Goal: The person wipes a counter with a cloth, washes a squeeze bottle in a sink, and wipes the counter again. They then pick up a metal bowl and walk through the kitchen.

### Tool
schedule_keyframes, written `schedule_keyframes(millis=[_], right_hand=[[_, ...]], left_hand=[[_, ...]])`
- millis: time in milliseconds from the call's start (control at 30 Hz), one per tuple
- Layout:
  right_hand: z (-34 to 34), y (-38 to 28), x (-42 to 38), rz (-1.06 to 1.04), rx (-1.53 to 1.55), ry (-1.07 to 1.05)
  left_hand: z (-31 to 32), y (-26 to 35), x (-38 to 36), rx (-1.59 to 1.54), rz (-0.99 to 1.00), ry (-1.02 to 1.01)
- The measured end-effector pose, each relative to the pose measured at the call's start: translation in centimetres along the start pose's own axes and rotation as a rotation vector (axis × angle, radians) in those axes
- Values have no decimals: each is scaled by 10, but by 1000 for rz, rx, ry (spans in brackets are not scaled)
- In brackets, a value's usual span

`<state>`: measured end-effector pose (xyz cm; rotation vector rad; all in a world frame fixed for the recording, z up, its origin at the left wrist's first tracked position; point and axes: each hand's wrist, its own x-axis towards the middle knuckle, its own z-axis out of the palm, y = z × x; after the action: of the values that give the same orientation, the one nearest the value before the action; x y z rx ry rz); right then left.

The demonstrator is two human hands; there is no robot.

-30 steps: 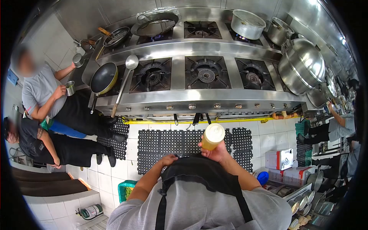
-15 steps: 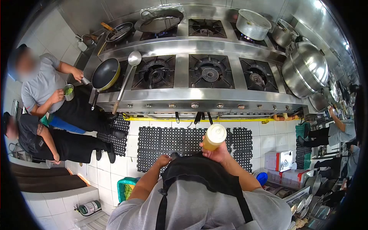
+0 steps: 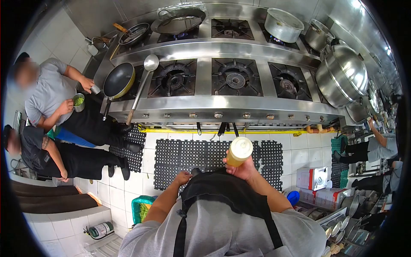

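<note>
My right hand (image 3: 245, 169) is wrapped round a bottle (image 3: 239, 151) with a white lid and yellowish contents, held upright in front of my apron (image 3: 222, 188). My left hand (image 3: 183, 177) is low beside the apron, its fingers curled near a small dark object (image 3: 195, 171); whether it grips that object I cannot make out. Ahead is the steel stove (image 3: 205, 103). On its front left stands a black-lined pan (image 3: 119, 80) with a long-handled ladle (image 3: 151, 63) beside it.
Two people (image 3: 49, 94) stand at the left, one holding a metal cup (image 3: 78, 103). Pots (image 3: 284, 25) and a large steamer (image 3: 341, 77) are on the stove. A green bin (image 3: 137, 209) is low left, boxes (image 3: 311, 178) at right. Black mats (image 3: 205, 154) cover the floor ahead.
The view has shifted very slightly. My hands and the bottle are in nearly the same place, and the cup held by the person at left has moved a little.
</note>
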<state>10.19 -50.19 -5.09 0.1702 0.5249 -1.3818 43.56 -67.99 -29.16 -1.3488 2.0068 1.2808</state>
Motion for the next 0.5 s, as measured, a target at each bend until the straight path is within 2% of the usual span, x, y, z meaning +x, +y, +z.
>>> schedule_keyframes(millis=[100,167,233,300,433,500], right_hand=[[-2,1,2,0,0,31],[-4,2,2,0,16,32],[-1,0,3,-5,-9,25],[8,-7,2,-4,-42,43],[19,-13,10,10,-34,62],[31,-17,13,-24,-26,25]], left_hand=[[-1,-4,5,-60,70,-47],[-4,12,-4,-80,39,-25],[-11,32,-8,-394,-15,-84],[-23,73,-15,-522,22,-52],[-87,225,-102,-761,489,-132],[-114,276,-141,-726,698,-130]])
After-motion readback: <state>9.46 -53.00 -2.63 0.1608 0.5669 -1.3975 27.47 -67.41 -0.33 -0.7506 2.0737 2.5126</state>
